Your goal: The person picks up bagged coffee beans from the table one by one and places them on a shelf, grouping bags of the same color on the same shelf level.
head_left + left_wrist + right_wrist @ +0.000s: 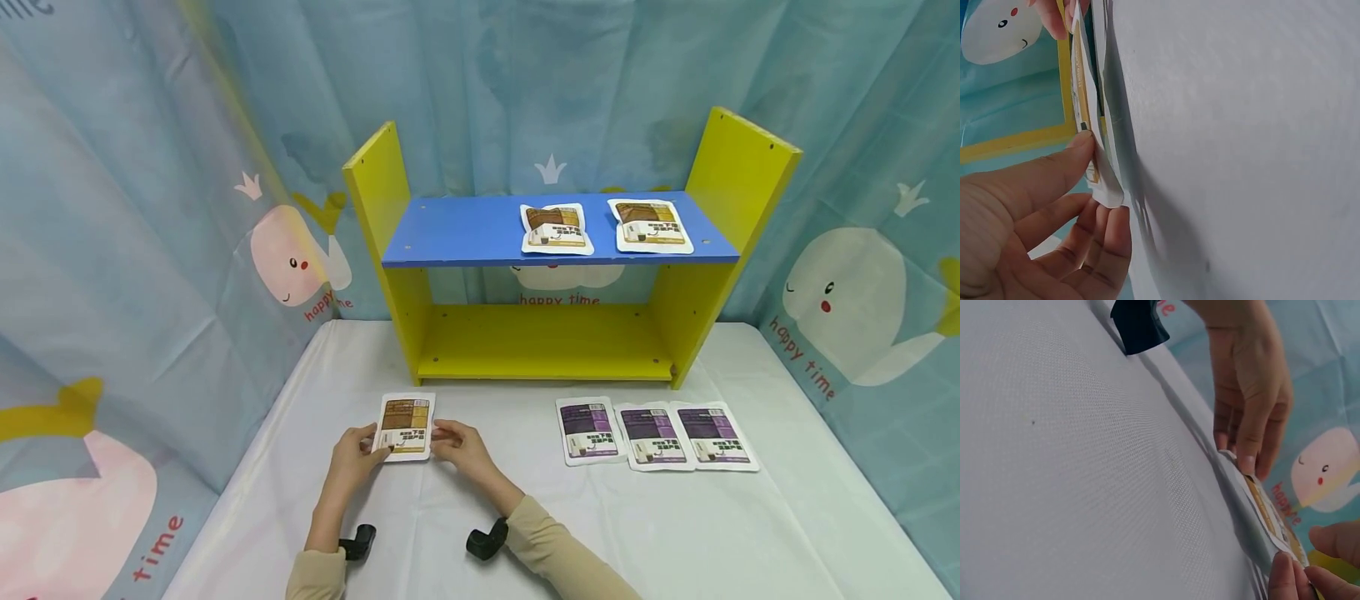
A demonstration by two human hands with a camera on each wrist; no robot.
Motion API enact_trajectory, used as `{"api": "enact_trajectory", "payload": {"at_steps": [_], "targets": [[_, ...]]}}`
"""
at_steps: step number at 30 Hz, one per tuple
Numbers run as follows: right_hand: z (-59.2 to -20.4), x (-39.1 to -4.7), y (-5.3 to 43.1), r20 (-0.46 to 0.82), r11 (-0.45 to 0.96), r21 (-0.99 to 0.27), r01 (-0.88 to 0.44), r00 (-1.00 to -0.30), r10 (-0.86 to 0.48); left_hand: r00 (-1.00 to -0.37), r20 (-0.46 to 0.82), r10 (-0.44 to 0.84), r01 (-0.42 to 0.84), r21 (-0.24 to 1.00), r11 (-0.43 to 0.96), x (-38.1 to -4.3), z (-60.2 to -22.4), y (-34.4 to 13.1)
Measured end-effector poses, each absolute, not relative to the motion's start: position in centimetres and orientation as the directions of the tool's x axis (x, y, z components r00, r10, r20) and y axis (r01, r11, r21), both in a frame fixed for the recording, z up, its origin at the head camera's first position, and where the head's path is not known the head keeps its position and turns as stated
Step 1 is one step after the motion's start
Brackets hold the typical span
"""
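White-covered table (675, 533), three purple pouches (652, 435), one brown pouch (406, 425) perhaps touching, shelf (457, 229), two brown pouches (557, 229) atop

A white-edged, brown-and-gold pouch (406, 427) is held print-up before the shelf (540, 337).

My beige sleeves (317, 575) (566, 550), my brown-and-gold-labelled white pouch (406, 426), matching pouches (557, 228) (651, 227) near the blue shelf's (465, 227) front edge, purple-labelled pouches (591, 430) (655, 435) (714, 435) toward the white tablecloth's (660, 533) right edge
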State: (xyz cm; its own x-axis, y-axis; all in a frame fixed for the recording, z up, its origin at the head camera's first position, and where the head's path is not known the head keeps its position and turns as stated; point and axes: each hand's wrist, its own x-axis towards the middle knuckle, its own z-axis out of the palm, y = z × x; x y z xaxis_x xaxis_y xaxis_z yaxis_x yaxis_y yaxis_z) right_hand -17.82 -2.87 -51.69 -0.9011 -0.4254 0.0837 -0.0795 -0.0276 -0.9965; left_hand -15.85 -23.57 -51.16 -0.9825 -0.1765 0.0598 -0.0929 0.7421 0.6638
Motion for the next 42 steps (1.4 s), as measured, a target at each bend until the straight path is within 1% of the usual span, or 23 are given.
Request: {"api": "enact_trajectory", "payload": {"at_steps": [9, 18, 26, 32, 42], "targets": [[-52.0, -18.0, -2.5, 0.062, -0.058, -0.997, -0.045, -0.935, -0.349, -0.983, 0.027, -0.183, -0.106, 0.730, 0.675, -16.0, -51.2, -22.8], [-51.2, -18.1, -2.1, 0.057, -0.098, -0.995, -0.026, -0.941, -0.333, -0.980, -0.021, -0.196, -0.134, 0.802, 0.582, -16.6, -51.3, -22.4], [-50.6, -18.1, -1.7, 0.090, -0.065, -0.995, -0.073, -0.942, -0.322, -0.982, -0.007, -0.186, -0.110, 0.826, 0.553, -16.9, -50.8, -21.9], [-49.9, -18.1, -1.3, 0.094, -0.043, -0.995, -0.085, -0.944, -0.315, -0.986, 0.011, -0.166, -0.081, 0.840, 0.537, -16.9, -50.4, -21.6], [-48.7, -18.4, -0.4, 0.111, -0.041, -0.994, -0.103, -0.952, -0.287, -0.989, 0.048, -0.137, -0.022, 0.882, 0.471, -17.3, -49.3, -20.8]]}}
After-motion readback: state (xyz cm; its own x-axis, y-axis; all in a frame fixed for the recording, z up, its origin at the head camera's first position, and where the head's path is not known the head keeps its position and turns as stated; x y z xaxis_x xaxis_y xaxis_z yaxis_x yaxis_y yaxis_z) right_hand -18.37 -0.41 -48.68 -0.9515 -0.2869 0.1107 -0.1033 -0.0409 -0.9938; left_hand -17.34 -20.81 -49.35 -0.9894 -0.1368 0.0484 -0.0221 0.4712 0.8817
